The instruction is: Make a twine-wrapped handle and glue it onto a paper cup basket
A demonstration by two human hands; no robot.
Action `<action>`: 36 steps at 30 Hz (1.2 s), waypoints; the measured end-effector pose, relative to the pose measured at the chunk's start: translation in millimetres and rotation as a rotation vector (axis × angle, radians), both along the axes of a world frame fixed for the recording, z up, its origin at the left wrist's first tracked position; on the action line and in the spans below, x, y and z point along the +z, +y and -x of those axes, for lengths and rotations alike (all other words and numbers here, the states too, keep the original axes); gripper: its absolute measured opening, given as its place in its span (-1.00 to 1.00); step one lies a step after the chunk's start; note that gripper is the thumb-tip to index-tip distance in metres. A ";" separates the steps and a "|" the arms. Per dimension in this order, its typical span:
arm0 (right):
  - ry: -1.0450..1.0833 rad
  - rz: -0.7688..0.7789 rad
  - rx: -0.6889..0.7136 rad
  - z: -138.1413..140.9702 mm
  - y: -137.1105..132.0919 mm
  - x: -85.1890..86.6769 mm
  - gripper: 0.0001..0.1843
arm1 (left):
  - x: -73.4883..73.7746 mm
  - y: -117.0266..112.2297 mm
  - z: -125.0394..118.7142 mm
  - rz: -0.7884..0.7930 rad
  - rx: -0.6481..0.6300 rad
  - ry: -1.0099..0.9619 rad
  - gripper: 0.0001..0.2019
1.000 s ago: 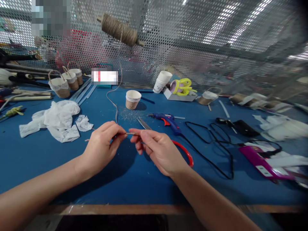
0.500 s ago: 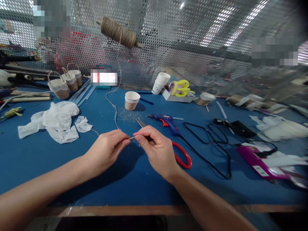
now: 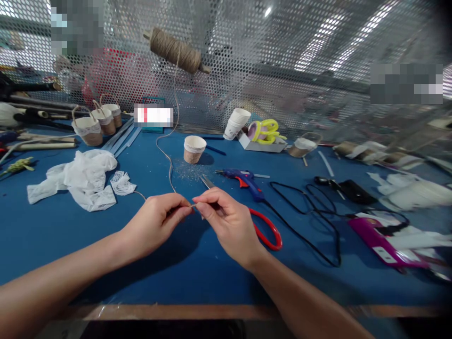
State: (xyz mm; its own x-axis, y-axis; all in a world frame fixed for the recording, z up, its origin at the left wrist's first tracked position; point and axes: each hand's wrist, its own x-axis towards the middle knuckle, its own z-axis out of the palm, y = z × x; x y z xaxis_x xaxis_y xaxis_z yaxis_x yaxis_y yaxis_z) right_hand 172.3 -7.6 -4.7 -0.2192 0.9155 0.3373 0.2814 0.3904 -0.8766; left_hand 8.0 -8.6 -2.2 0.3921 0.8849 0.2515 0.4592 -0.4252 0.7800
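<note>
Thin brown twine (image 3: 171,169) runs down from a spool (image 3: 175,50) hung on the mesh and passes into my hands. My left hand (image 3: 155,219) pinches the twine between thumb and fingers. Close beside it, my right hand (image 3: 228,223) pinches the same twine, leaving a short stretch between the fingertips. Red-handled scissors (image 3: 270,230) lie under and behind my right hand, their blades partly hidden. Beyond the hands stands a paper cup (image 3: 194,149) with a brown wrap and white lace rim. Another bit of twine emerges left of my left hand, near a lace piece (image 3: 122,183).
A blue glue gun (image 3: 243,180) and its black cord lie right of centre. White lace (image 3: 76,176) is heaped at left, before several handled cups (image 3: 87,131). Stacked paper cups (image 3: 236,123) and a yellow-handled item (image 3: 267,131) stand at the back. A magenta device (image 3: 384,242) lies at right.
Both hands keep their pinch on the twine, with only a slight shift of the fingers. The whole view has moved very slightly; the objects on the table have stayed put.
</note>
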 end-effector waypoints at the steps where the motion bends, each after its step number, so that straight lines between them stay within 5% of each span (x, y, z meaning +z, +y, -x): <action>1: 0.015 0.023 0.006 -0.3 0.2 0.4 -0.91 | -0.1 0.0 0.2 -0.004 0.005 -0.003 -0.83; 9: 0.397 0.450 0.174 -0.2 4.7 -0.1 -0.59 | -1.6 1.3 3.2 -0.028 0.091 0.022 -0.83; 16: 0.519 0.647 0.203 1.1 4.1 5.9 -0.57 | -1.5 0.7 3.2 -0.220 0.139 0.038 -0.86; 28: 0.399 0.503 0.056 2.9 3.7 2.3 -0.61 | -5.5 2.2 3.0 -0.302 0.137 0.038 -0.90; 36: 0.371 0.472 0.082 1.6 2.5 4.2 -0.64 | -7.6 3.4 3.6 -0.337 0.167 0.011 -0.90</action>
State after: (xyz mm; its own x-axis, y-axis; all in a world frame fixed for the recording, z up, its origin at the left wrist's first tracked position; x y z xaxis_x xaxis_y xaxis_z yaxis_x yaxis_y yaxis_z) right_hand 170.7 -5.1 -0.6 -0.2407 0.9700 -0.0339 -0.0903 -0.0572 -0.9943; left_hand 4.4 -5.2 -9.8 0.2532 0.8054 0.5359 0.5515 -0.5753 0.6040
